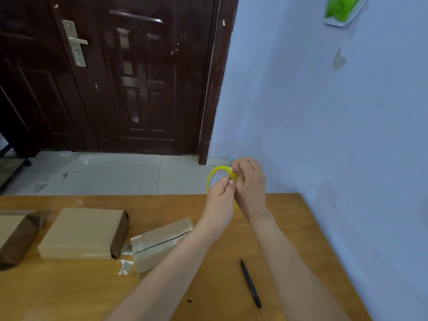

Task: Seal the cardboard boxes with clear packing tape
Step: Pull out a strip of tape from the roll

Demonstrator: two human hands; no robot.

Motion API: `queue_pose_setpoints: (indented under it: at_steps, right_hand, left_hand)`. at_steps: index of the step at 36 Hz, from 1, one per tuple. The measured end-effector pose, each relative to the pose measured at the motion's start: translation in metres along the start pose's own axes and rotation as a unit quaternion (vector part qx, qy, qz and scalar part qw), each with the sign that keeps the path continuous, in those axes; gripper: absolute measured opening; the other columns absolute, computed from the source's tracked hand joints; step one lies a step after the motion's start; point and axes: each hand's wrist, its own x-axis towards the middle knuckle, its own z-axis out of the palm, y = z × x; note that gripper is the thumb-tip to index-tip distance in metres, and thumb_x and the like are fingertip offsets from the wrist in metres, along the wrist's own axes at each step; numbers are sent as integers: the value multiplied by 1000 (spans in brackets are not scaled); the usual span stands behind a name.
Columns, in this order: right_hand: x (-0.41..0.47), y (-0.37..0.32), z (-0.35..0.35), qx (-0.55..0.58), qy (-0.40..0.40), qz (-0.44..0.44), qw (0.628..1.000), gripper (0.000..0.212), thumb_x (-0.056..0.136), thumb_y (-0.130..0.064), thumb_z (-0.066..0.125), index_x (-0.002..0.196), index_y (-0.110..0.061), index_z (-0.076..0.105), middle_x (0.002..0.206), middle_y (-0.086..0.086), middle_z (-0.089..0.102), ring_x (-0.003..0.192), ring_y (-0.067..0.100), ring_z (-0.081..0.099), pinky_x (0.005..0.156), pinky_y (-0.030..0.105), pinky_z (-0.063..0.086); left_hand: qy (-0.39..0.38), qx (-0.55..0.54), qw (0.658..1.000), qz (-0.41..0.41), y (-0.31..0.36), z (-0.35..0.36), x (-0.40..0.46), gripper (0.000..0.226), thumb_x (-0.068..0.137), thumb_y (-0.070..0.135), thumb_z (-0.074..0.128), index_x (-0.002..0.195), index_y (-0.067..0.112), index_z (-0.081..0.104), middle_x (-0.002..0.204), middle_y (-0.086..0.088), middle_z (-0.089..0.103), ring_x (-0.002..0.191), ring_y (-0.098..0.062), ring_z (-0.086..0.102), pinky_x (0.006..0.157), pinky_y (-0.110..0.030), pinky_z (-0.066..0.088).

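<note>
A: Nearest to the camera, two bare forearms are seen, stretched forward over the wooden table point(289, 205). A black pen-like tool point(250, 283), perhaps a cutter, is laid on the table just beside the right forearm, probably so that it can be reached when a strip must be cut.

B: And what is held?

A: A roll of tape point(216, 178), yellowish at the rim, is kept in the air above the far edge of the table. It is gripped by the left hand point(221, 191), the fingers curled round its lower part. The rim is pinched by the right hand point(250, 181) with thumb and fingertips closed together. It is judged that the loose end of the tape is being searched for or picked up; this would explain why the roll is raised close to the eyes. The end itself cannot be made out.

B: Where are the boxes?

A: Three cardboard boxes are lying at the left. The small box point(162, 242), nearest to the left forearm, is already covered with clear film along its seam, and a loose scrap of tape point(126, 266) is left in front of it. The middle box point(83, 232) and the left box point(14, 235) are placed apart from the hands; whether they are fully sealed cannot be told.
</note>
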Motion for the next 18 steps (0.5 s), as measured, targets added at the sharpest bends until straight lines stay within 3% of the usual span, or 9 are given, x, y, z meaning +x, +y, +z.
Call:
queue_pose_setpoints:
  at_steps: [5, 9, 12, 15, 18]
  right_hand:
    - [2, -3, -3, 15, 16, 36, 999, 18, 84, -5, 39, 74, -5, 53, 73, -11, 43, 75, 13, 40, 70, 9, 31]
    - [8, -7, -9, 12, -10, 26, 1000, 25, 92, -21, 37, 79, -8, 54, 81, -9, 43, 82, 12, 37, 76, 9, 31]
    - [10, -6, -13, -7, -39, -2, 999, 22, 92, -21, 38, 83, -13, 56, 87, -7, 47, 85, 13, 38, 79, 9, 30]
    - [13, -3, -13, -4, -37, 6, 999, 21, 90, -21, 37, 84, -14, 56, 89, -8, 48, 86, 14, 41, 78, 11, 31]
    - [16, -2, -11, 22, -30, 11, 999, 17, 86, -17, 39, 81, -14, 55, 84, -13, 43, 83, 16, 45, 73, 14, 33]
  left_hand:
    - [2, 7, 1000, 12, 5, 0, 0, 28, 101, 6, 34, 93, 16, 59, 92, 1, 58, 82, -1, 53, 78, -12, 43]
    - [17, -5, 999, 38, 9, -3, 4, 31, 93, 19, 42, 99, -8, 56, 90, -7, 54, 86, -13, 49, 81, -30, 41]
    - [17, -26, 998, 47, 13, -6, 3, 36, 89, 25, 44, 101, -6, 57, 89, -8, 55, 85, -16, 48, 79, -32, 42]
    - [4, -50, 998, 40, 16, -6, 2, 20, 98, 11, 46, 108, -1, 59, 95, -9, 59, 91, -15, 53, 85, -30, 45]
    - [7, -71, 997, 31, 17, -3, 2, 17, 99, 4, 43, 106, 1, 58, 97, -12, 58, 94, -17, 53, 87, -31, 45]
